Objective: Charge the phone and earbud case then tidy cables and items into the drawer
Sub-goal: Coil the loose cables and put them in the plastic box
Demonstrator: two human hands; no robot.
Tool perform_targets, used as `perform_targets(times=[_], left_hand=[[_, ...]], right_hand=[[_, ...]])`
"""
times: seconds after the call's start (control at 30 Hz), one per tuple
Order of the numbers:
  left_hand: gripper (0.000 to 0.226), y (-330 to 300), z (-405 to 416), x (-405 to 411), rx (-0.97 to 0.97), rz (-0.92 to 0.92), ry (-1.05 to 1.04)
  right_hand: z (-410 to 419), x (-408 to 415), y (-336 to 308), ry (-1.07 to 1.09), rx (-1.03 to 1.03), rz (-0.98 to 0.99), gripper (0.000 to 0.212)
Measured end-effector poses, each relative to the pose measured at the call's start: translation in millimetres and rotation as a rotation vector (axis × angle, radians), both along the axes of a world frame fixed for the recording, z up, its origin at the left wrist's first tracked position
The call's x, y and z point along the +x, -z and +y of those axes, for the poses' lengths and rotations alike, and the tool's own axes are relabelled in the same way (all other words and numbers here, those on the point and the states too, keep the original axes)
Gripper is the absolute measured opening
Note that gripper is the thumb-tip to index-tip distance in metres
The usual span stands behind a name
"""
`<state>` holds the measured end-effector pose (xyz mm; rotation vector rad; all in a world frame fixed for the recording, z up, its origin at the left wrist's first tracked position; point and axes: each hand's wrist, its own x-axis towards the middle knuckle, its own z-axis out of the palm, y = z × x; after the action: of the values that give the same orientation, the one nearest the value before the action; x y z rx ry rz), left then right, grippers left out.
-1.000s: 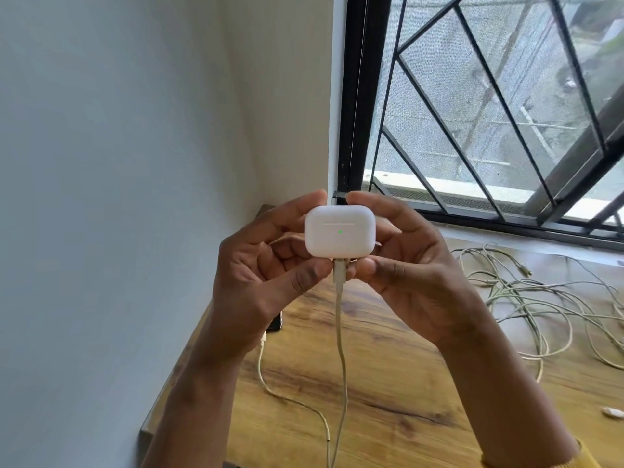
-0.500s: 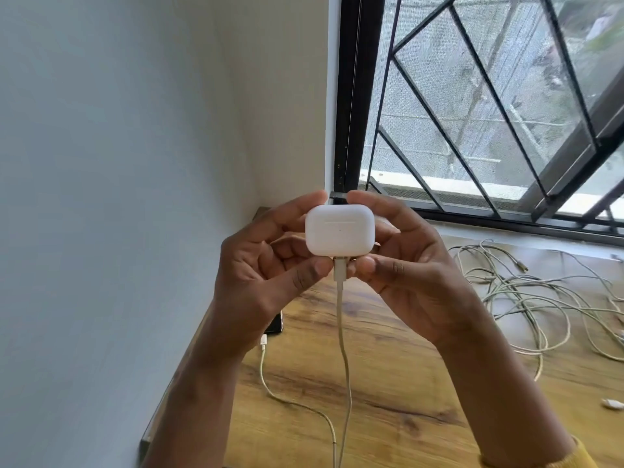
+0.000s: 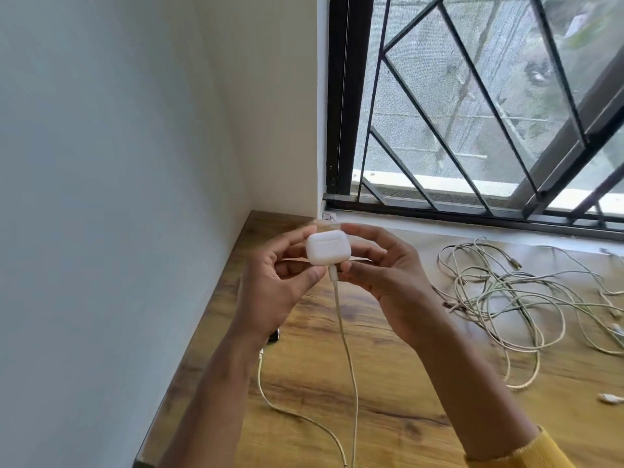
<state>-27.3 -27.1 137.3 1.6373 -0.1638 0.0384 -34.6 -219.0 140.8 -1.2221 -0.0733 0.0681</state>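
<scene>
A white earbud case [image 3: 327, 247] is held above the wooden table [image 3: 398, 410] between both hands. My left hand [image 3: 275, 290] grips its left side with thumb and fingers. My right hand [image 3: 385, 276] holds its right side, thumb by the white plug [image 3: 333, 272] seated in the case's underside. The white charging cable [image 3: 345, 346] hangs down from that plug toward the table's front edge. A dark phone [image 3: 274, 336] is mostly hidden behind my left wrist, with a second white cable [image 3: 270, 393] running from it.
A tangle of pale cables [image 3: 506, 298] lies on the table to the right, with a loose white connector [image 3: 609, 397] near the right edge. A white wall borders the table on the left. A barred window [image 3: 472, 113] stands behind.
Both hands have lowered the earbud case toward the table and tilted it back. The green light seen on its front one second ago no longer shows.
</scene>
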Motion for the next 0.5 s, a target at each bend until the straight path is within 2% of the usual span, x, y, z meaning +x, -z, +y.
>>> perform_targets(times=[0.1, 0.23, 0.5], left_hand=[[0.065, 35.4, -3.9, 19.2, 0.092, 0.059, -0.047], [0.064, 72.7, -8.4, 42.7, 0.311, 0.084, -0.109], [0.057, 125.8, -9.8, 79.2, 0.689, 0.144, -0.068]], right_hand=[[1.7, 17.8, 29.0, 0.092, -0.178, 0.076, 0.051], [10.5, 42.0, 68.1, 0.197, -0.417, 0.178, 0.051], [26.4, 67.4, 119.2, 0.218, -0.710, 0.293, 0.051]])
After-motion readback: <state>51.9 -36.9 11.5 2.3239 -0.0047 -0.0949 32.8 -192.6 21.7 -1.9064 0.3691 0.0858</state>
